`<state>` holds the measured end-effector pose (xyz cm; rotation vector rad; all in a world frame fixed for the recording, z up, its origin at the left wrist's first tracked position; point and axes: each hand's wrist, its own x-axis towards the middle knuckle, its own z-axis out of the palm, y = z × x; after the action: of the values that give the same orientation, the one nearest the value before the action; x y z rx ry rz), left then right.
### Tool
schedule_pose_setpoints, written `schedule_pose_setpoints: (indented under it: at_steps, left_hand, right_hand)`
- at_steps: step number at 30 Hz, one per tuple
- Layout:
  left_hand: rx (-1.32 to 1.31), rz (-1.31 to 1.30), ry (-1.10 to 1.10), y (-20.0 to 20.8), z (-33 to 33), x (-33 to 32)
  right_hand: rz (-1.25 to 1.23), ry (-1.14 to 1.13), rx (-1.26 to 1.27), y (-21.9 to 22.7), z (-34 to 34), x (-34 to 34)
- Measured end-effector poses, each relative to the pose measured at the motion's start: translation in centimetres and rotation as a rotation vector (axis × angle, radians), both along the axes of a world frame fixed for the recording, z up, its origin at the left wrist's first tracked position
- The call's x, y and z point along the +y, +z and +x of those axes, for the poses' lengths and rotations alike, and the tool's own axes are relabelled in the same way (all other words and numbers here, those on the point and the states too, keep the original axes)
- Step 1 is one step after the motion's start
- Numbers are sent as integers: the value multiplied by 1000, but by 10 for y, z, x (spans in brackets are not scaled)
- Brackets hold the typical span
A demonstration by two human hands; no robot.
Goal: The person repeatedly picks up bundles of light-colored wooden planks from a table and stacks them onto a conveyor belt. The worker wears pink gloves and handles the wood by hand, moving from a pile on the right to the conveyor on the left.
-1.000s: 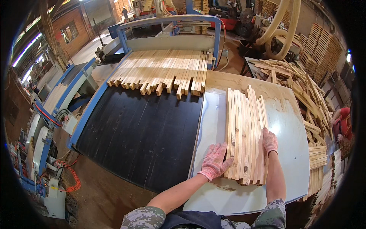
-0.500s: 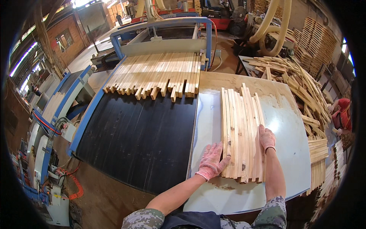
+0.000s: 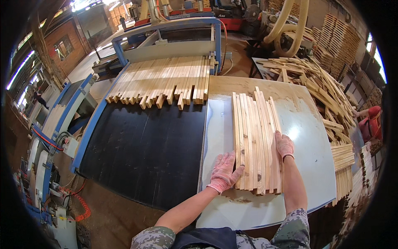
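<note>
A row of long, pale wooden strips [image 3: 253,145] lies side by side on a smooth light-coloured table, their far ends uneven. My left hand [image 3: 224,171], in a pink-and-white knit glove, rests open along the row's near left side, fingers stretched out and thumb against the strips. Against the right edge, farther up, my gloved right hand [image 3: 284,145] is closed on the outermost strips, its fingertips partly hidden. The row sits between both hands.
Left of the table [image 3: 309,166] runs a black conveyor belt [image 3: 141,153]. More wooden strips [image 3: 161,81] lie across its far end, by a blue machine frame [image 3: 166,25]. Loose offcuts [image 3: 319,91] are heaped at right, near a person in red [image 3: 372,124].
My view has shifted slightly, so the table and strips appear a little farther left. Both hands keep their places against the row. The person in red at right shows an arm reaching toward the heap.
</note>
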<state>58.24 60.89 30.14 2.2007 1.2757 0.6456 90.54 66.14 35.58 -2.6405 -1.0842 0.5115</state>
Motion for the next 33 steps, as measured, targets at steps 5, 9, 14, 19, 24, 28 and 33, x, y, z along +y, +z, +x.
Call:
schedule_pose_setpoints:
  at_steps: [5, 9, 14, 19, 24, 28, 33]
  left_hand:
    - [11, 7, 4, 0, 0, 0]
    - [14, -6, 0, 12, -4, -1]
    - [11, 22, 19, 4, -3, -3]
    - [33, -8, 30, 5, -3, -3]
    - [-62, -214, 31, 13, 1, 0]
    - [-73, -295, 84, 36, -1, -6]
    - [-146, -224, 117, 27, -55, -19]
  right_hand:
    - [16, -21, -28, -8, 4, 3]
    - [41, 14, -34, -16, 8, 3]
    - [82, 49, -44, -29, 18, 2]
    - [89, 51, -21, -23, 12, 4]
    - [113, 80, -91, -23, 14, 2]
    - [109, 48, -73, -19, -4, -11]
    - [163, 83, 114, 5, -79, -38]
